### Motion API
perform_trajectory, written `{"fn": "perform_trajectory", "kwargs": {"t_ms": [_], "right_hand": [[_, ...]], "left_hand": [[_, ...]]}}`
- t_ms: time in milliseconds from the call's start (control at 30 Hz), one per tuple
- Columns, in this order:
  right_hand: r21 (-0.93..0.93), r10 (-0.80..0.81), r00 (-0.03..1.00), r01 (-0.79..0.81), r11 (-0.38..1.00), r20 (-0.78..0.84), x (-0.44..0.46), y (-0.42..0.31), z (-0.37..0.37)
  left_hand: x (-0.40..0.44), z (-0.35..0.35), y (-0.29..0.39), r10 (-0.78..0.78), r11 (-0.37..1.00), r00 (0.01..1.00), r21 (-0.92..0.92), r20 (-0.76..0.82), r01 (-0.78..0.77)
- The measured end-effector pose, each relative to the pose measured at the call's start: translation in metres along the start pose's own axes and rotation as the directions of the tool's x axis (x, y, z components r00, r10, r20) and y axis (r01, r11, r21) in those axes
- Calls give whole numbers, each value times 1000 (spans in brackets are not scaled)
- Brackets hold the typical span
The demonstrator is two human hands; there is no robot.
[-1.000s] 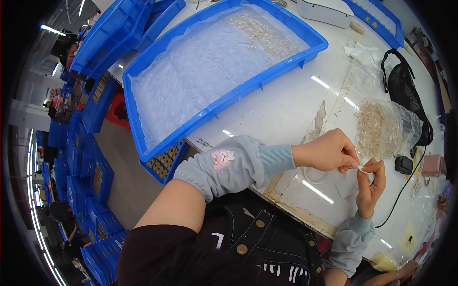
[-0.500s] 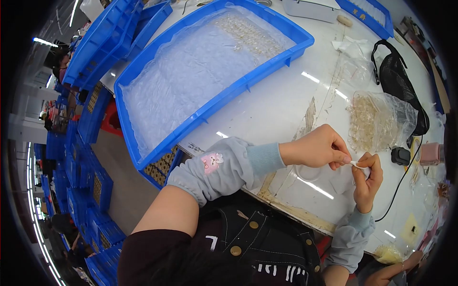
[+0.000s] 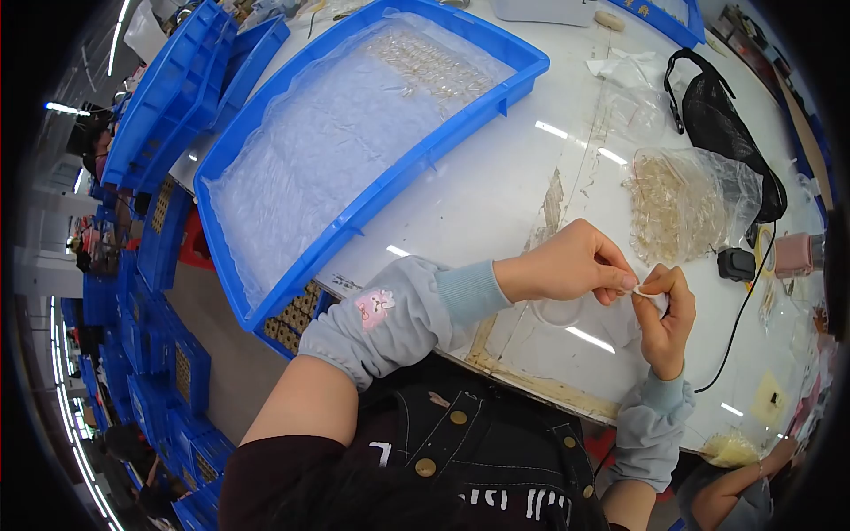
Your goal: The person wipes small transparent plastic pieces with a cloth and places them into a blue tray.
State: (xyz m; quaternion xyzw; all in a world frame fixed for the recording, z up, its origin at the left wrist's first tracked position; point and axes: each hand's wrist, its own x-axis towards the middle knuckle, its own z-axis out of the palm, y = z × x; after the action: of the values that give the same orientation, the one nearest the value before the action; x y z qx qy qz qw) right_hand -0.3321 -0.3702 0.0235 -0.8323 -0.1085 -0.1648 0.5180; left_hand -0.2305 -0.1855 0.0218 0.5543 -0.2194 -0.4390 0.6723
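Note:
My left hand (image 3: 571,264) reaches in from the lower left, its thumb and forefinger pinched on one end of a small soft white item (image 3: 655,298). Close beside it, my right hand (image 3: 668,323) has its fingers closed round the rest of that item, much of it hidden by the fingers. Both hands are just above the white table (image 3: 460,212), their fingertips nearly touching. Beyond them lies a clear plastic bag (image 3: 677,208) of small clear, yellowish pieces. A clear ring-shaped object (image 3: 556,311) rests beneath my left hand.
A large blue tray (image 3: 425,157) lined with plastic film holds small clear pieces at its far end. On the right are a black mesh bag (image 3: 717,115), a small black case (image 3: 736,264), a pink case (image 3: 793,255) and a cable. Another person's arm (image 3: 735,496) shows at lower right.
The whole view has shifted, so tray and table items appear further left and higher. Both hands keep hold of the white item, and my right fingers have curled closer round it.

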Motion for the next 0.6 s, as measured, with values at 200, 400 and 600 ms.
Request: {"fn": "perform_trajectory", "kwargs": {"t_ms": [200,400,600], "right_hand": [[23,26,1000,-26,999,2,2,-5,3],[29,49,999,-48,998,-19,0,3,-6],[41,77,996,-76,996,-41,-1,7,-7]], "left_hand": [[3,1,1,-49,999,999,-20,-3,49],[5,-1,2,-92,990,996,-107,-7,91],[4,2,5,-45,993,999,-112,-31,42]]}}
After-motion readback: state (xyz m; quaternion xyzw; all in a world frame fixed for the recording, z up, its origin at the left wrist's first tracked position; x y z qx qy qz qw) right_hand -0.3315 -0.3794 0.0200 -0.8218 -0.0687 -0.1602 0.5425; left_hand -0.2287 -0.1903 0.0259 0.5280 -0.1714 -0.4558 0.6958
